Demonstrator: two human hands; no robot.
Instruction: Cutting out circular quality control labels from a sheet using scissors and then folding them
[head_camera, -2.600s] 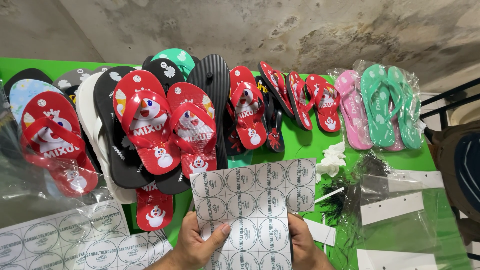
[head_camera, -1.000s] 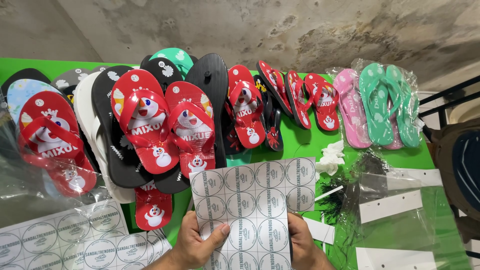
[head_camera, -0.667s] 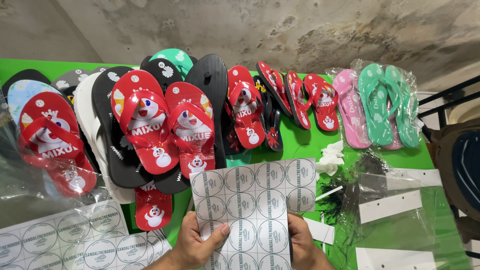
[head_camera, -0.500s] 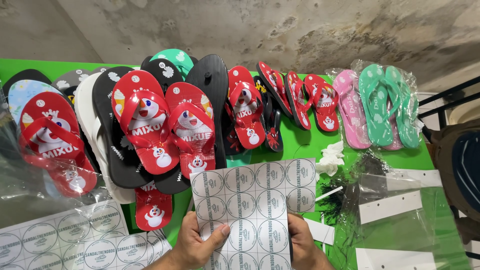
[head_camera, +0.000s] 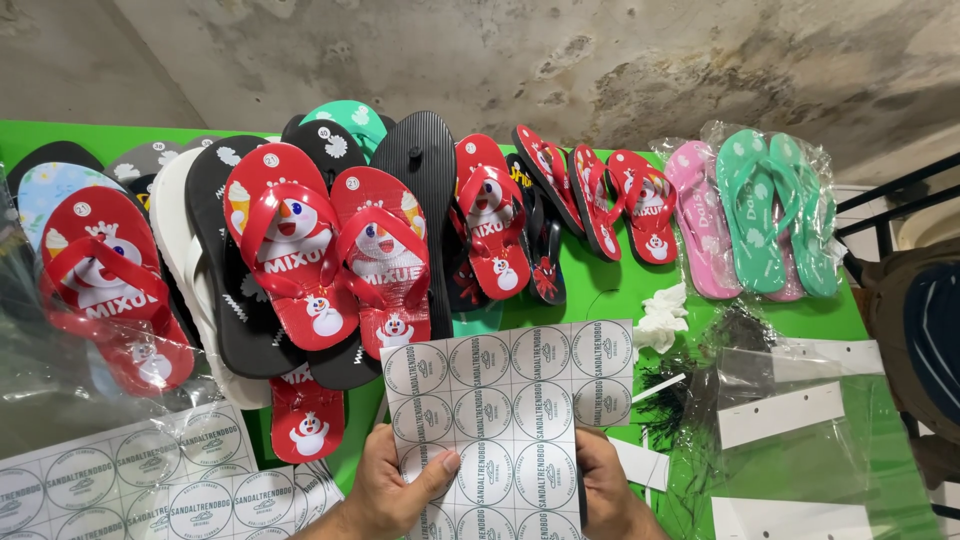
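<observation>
Wrists cut off at bottom edge. Left hand (head_camera: 392, 492) and right hand (head_camera: 608, 495) each closed on sticker sheet (head_camera: 510, 400), thumbs on top, held above green tabletop (head_camera: 600, 290). Second sheet (head_camera: 130, 480) lower left, partly cropped. Beyond: overlapping red snowman flip-flops (head_camera: 330, 250), pink and green pairs (head_camera: 760, 215) bagged.

A green bench (head_camera: 600, 290) carries everything. From nine to twelve o'clock lie overlapping flip-flops, mostly red snowman pairs (head_camera: 330, 250) over black ones (head_camera: 425, 170). Toward two o'clock sit pink (head_camera: 700, 220) and mint bagged pairs (head_camera: 775, 210). At eight o'clock rest round-sticker sheets (head_camera: 130, 480); at four o'clock, clear bags with white cards (head_camera: 780, 415).
</observation>
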